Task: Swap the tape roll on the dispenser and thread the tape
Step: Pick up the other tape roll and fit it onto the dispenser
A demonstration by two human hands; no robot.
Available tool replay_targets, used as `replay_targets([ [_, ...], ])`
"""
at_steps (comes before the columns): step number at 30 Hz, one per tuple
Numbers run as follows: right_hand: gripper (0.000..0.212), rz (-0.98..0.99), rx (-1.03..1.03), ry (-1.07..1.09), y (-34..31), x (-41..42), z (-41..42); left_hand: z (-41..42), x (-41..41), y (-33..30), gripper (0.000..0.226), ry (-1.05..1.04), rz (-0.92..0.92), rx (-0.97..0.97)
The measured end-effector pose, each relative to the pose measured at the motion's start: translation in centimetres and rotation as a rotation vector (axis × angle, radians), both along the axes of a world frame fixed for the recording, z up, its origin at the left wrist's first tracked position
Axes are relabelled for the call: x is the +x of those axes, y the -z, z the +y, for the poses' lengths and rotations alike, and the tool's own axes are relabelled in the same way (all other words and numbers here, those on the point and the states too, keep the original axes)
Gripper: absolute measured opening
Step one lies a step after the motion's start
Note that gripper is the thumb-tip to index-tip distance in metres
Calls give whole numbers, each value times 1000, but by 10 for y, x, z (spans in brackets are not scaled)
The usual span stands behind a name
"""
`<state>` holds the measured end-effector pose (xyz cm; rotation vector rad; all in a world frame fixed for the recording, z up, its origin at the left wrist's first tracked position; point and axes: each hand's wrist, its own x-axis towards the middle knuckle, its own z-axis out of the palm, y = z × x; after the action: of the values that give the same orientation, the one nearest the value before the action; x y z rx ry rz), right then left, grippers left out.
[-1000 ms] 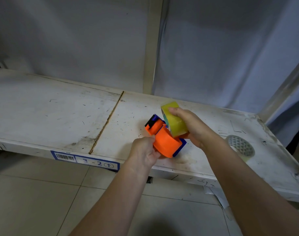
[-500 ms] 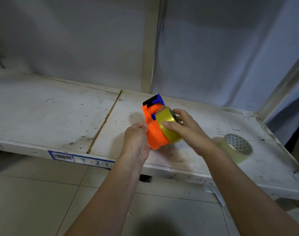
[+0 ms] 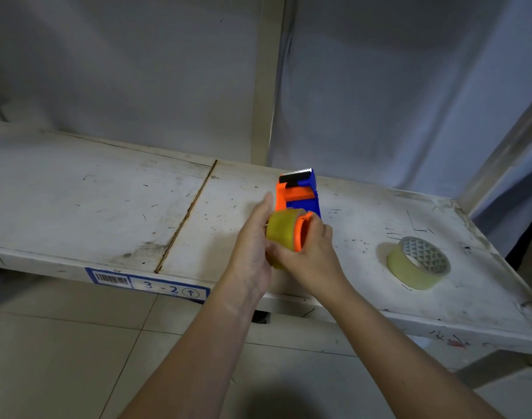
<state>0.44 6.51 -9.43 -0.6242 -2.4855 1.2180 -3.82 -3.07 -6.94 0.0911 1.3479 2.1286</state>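
An orange and blue tape dispenser (image 3: 299, 193) is held upright above the white shelf (image 3: 92, 201), its serrated blade at the top. A yellowish clear tape roll (image 3: 281, 231) sits on the dispenser's orange hub. My left hand (image 3: 252, 246) presses flat against the roll's left side. My right hand (image 3: 311, 252) grips the dispenser's hub and lower body from the right, thumb under the roll. A second, thinner tape roll (image 3: 419, 263) with a patterned core lies flat on the shelf to the right, away from both hands.
The shelf has a seam (image 3: 186, 216) down its middle and a blue barcode label "3-2" (image 3: 148, 284) on its front edge. A vertical post (image 3: 266, 77) stands behind, with grey sheeting around. Tiled floor (image 3: 62, 358) lies below.
The dispenser has turned upright with its blade now facing away and up. The roll moved from my right hand onto the hub. My left hand shifted onto the roll's side.
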Motion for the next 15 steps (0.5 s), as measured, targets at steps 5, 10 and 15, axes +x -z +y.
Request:
replay_targets([
  [5,75,-72,115,-67,-7,15,1,0,0,5,42,42,167,-211],
  [10,27,47,-60,-90,-17,49,20,-8,-12,0,15,22,285,-341],
  [15,28,-83,-316,289,-2,48,48,-10,-15,-3,14,123,415,-420],
])
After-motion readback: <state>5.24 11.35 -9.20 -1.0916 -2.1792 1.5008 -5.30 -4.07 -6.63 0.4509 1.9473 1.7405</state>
